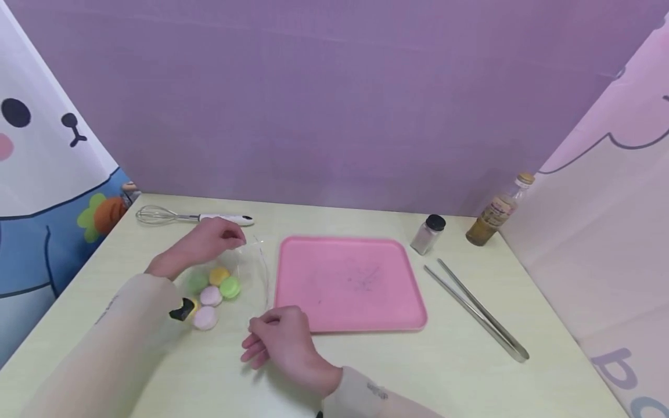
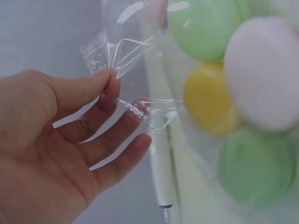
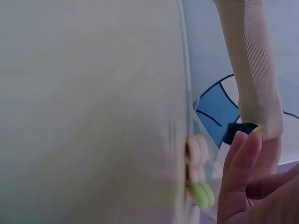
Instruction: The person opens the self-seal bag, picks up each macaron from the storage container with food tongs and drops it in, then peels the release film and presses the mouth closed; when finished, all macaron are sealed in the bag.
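A clear zip bag (image 1: 253,276) lies left of the pink tray, with several macarons (image 1: 211,296) in green, yellow and pale pink inside it. My left hand (image 1: 211,239) pinches the bag's far top corner between thumb and index finger. In the left wrist view, the plastic bunches at those fingertips, and the other fingers of the left hand (image 2: 70,126) spread beneath. At the bag's near top corner, my right hand (image 1: 287,342) holds thumb and index finger together on the plastic edge, the other fingers extended. The bag's mouth edge runs between the two hands.
A pink tray (image 1: 350,284) sits mid-table. Behind my left hand lies a whisk (image 1: 225,219). To the tray's right are a black-capped jar (image 1: 427,235), metal tongs (image 1: 478,313) and a corked bottle (image 1: 493,215) of amber liquid. A purple cloth wall (image 1: 334,104) backs the table.
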Demonstrator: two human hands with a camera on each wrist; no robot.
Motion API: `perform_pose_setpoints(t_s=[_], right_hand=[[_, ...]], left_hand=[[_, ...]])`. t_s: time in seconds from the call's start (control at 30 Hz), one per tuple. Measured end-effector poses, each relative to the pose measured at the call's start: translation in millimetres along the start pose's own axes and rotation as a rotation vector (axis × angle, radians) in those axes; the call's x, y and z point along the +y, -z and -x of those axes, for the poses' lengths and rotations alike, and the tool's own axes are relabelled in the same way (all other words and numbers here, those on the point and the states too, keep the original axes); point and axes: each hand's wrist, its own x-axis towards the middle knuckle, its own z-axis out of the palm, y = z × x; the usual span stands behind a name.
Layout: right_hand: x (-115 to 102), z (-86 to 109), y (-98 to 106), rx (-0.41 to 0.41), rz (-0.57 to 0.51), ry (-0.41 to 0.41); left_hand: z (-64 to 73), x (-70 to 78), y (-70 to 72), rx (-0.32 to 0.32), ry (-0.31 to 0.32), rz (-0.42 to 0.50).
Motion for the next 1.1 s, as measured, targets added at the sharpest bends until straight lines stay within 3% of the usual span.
perform_pose_setpoints(t_s=[0.1,0.2,0.4,0.6,0.8,0.93,1.1], right_hand=[[-7,4.5,12,-0.023,0.103,0.092],[-15,10.5,28,-0.050,0.243,0.251],[-32,21.2,64,0.048,0.550,0.587],[-52,36.4,102,0.087,0.611,0.818],[-67,49.6,131,0.129,0.636,1.132],[-74,60.3,143,0.104,0.520,1.198],[-70,71.4,157,0.019,0.331,1.076]], left_hand=[[7.8,8.0,11.6,0.033,0.002,0.006],[20.0,20.1,24.1,0.066,0.007,0.018],[48.1,43.1,39.2,0.157,-0.013,0.022],[80.9,72.9,44.3,0.276,-0.047,0.086],[101.2,107.4,38.2,0.380,-0.183,0.217],[112.6,126.2,28.0,0.406,-0.227,0.354],[124.6,133.5,4.1,0.384,-0.295,0.475]])
